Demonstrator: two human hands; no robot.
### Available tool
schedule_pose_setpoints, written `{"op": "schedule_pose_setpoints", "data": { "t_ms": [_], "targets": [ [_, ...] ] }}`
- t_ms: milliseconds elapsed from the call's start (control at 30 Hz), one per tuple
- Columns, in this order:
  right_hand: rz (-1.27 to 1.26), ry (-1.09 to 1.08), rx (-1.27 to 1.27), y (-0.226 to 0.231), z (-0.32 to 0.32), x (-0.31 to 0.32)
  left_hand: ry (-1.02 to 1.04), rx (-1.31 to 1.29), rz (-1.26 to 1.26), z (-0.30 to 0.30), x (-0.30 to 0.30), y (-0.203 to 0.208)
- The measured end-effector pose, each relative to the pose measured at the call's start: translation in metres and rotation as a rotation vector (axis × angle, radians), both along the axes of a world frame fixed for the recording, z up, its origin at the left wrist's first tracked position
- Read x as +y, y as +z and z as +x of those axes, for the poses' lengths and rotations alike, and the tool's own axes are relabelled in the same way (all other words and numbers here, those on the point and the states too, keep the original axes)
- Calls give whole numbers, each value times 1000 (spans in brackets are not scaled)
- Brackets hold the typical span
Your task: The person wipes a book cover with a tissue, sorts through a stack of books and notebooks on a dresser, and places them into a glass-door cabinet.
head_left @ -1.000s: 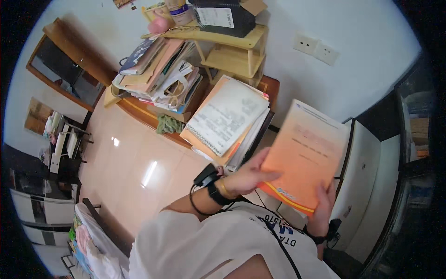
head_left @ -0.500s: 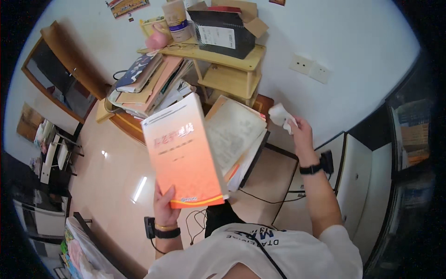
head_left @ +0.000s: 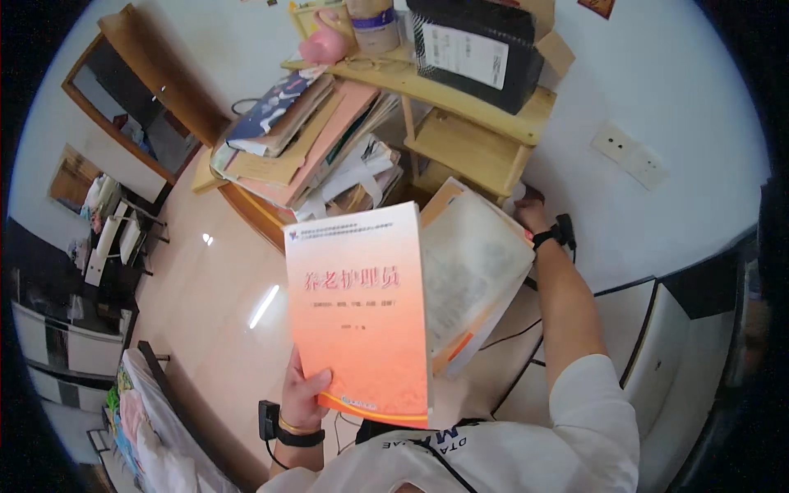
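Note:
My left hand grips a thick orange-and-white paperback book by its lower left corner, thumb on the cover. The book is raised, front cover facing up at me. My right hand reaches down by the right end of the small wooden shelf, beyond a stack of papers and folders. A bit of white tissue shows at its fingers, which are partly hidden. The stack's top is a greyish translucent sheet, and the book covers part of its left side.
Left of the shelf, a leaning pile of folders and notebooks sits on the wooden desk. On the shelf are a black box, a pink ornament and a tub. White drawers stand at right; a cable hangs below.
My right hand has moved from the air beside the stack, tissue in it, down beside the shelf's end. The book stays in my left hand, turned more upright. The view has shifted.

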State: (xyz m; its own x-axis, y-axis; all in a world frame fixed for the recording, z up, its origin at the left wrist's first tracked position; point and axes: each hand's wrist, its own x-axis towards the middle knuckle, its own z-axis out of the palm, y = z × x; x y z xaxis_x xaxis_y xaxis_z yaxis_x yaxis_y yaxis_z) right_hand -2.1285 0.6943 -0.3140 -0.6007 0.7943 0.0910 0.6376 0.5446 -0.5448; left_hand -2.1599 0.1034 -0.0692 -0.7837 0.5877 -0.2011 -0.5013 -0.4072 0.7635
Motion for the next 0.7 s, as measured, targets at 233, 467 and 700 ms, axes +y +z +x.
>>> {"op": "schedule_pose_setpoints", "data": {
  "t_ms": [233, 467, 700],
  "targets": [
    [-60, 149, 212, 154, 25, -116, 9, -9, -57, 3, 13, -5],
    [476, 770, -37, 202, 86, -206, -99, -78, 57, 5, 65, -16],
    [595, 708, -199, 198, 125, -226, -157, -74, 39, 30, 95, -16]
  ]
}}
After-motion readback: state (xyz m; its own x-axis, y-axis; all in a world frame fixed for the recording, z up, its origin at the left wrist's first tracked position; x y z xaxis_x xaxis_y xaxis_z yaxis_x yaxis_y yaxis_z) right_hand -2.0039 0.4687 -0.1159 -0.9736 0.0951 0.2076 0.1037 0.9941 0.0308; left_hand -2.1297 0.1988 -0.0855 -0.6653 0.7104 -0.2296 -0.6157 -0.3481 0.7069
